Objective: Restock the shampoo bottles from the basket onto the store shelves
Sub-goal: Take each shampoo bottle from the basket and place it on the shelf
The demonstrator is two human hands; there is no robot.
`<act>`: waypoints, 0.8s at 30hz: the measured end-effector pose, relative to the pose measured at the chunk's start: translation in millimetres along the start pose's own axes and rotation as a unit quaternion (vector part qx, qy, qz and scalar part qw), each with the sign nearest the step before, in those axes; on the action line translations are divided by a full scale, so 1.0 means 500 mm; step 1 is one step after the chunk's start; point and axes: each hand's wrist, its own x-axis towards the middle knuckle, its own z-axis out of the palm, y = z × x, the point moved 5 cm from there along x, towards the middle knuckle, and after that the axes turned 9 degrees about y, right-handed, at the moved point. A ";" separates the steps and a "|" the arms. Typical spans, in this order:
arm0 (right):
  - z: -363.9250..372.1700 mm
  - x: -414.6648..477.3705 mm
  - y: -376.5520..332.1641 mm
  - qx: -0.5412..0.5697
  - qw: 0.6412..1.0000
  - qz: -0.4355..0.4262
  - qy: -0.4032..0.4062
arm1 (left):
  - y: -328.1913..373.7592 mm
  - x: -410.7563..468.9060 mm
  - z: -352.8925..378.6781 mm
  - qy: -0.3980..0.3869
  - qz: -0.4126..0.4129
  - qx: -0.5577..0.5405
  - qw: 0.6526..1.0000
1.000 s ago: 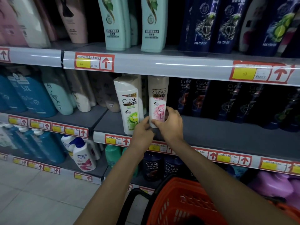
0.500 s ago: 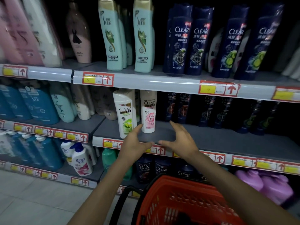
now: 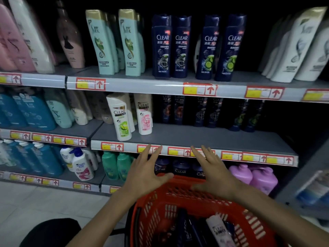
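White green-label bottle [image 3: 122, 120] and pink-label bottle [image 3: 145, 116], both marked "CLEAR", stand upright side by side on the middle shelf [image 3: 195, 138], centre frame. Dark blue bottles [image 3: 161, 47] reading "CLEAR" line the shelf above. Another white "CLEAR" bottle, the basket bottle [image 3: 219, 229], lies in the orange basket [image 3: 178, 193], lower right. Left grip [image 3: 146, 173] and right grip [image 3: 215, 175] hover over its far rim, fingers spread, holding nothing.

dim shop, little light. pale tile floor [image 3: 26, 202] below & left of the grey shelf rack [image 3: 195, 136]. v dark at the back of rack's top row. red & yellow price tags [image 3: 112, 146] on rack's front edges.
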 end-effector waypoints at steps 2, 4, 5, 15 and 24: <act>0.004 -0.052 0.031 -0.002 0.999 0.007 -0.031 | 0.034 -0.023 0.030 -0.032 0.031 0.021 0.999; 0.011 -0.100 0.060 -0.009 0.998 0.019 -0.054 | 0.064 -0.042 0.060 -0.048 0.056 0.034 0.997; 0.014 -0.121 0.071 -0.015 0.998 0.022 -0.059 | 0.077 -0.049 0.076 -0.056 0.066 0.040 0.995; 0.117 -0.271 0.190 -0.036 0.985 0.074 -0.152 | 0.165 -0.102 0.275 -0.173 0.141 0.103 0.969; 0.202 -0.404 0.254 -0.152 0.961 0.038 -0.229 | 0.206 -0.159 0.498 -0.302 0.250 0.189 0.900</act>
